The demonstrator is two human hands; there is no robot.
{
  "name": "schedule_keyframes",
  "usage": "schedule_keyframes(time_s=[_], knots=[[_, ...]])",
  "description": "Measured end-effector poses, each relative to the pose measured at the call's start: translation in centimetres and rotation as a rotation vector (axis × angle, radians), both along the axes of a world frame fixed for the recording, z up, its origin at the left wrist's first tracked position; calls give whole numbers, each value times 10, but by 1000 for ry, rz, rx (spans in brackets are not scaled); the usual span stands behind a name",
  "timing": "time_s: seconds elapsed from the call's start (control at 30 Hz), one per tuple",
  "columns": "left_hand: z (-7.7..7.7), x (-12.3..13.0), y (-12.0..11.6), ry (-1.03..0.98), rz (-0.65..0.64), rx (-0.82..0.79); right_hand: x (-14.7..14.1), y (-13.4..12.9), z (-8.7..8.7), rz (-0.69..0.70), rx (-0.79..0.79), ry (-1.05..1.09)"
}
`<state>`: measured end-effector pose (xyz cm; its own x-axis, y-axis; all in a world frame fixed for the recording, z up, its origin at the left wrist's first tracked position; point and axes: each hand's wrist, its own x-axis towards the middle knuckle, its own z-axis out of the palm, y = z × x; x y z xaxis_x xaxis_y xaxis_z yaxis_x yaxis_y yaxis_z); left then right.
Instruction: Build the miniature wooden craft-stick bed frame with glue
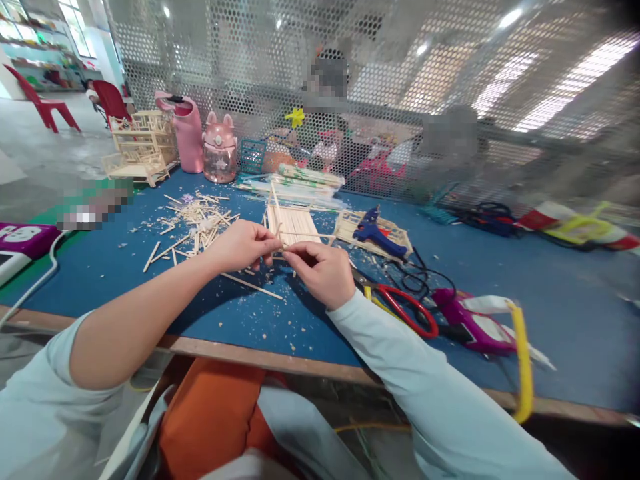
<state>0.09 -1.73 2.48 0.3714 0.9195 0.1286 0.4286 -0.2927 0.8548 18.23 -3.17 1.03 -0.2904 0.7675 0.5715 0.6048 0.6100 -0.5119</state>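
Both my hands meet above the middle of the table. My left hand [244,244] pinches a small piece made of thin wooden sticks [276,208], with one stick rising and another pointing right. The fingertips of my right hand [323,268] close on the near corner of the same piece, almost touching the left fingertips. Just behind them is a flat panel of sticks laid side by side [295,221]; whether it is joined to the held piece I cannot tell. Loose cut sticks [203,223] lie in a pile left of the panel.
Right of my hands are red-handled scissors [407,310], a purple glue gun [473,323] and a blue glue gun [377,233] on a stick frame [345,227]. Bottles [220,150] and a stick model [143,147] stand at the back left, before a perforated metal screen [270,60].
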Motion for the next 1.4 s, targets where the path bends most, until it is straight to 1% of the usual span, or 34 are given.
schedule_keyframes(time_s=[0.1,0.23,0.37,0.4,0.47,0.53,0.57,0.63,0.8,0.87,1.0,1.1,1.23,1.4], knots=[[-1,1,0,-18,-2,-22,-2,0,-1,-23,15,-16],[-1,2,-1,-19,1,-6,-5,0,-2,-86,59,-35],[2,1,-2,26,13,18,-7,0,-3,-74,89,-93],[3,-1,-2,35,32,23,-7,0,-3,-78,99,-101],[7,-5,-1,22,122,27,-9,0,-4,-105,119,-101],[9,-8,1,-34,222,23,-10,1,-4,-133,121,-101],[9,-8,3,-67,243,21,-11,1,-4,-143,118,-103],[7,-8,6,-105,213,25,-11,2,-4,-157,115,-114],[-1,-1,10,-108,46,-44,-11,4,-4,-179,140,-138],[-2,1,11,-122,-1,-65,-11,5,-3,-186,144,-157],[-3,2,12,-153,-17,-73,-12,5,-3,-208,153,-197],[-5,3,14,-153,-16,-43,-12,6,-4,-213,155,-202],[-8,4,16,-172,-22,-16,-12,5,-3,-214,146,-195],[-9,4,16,-212,-24,-43,-8,4,-2,-204,151,-144]])
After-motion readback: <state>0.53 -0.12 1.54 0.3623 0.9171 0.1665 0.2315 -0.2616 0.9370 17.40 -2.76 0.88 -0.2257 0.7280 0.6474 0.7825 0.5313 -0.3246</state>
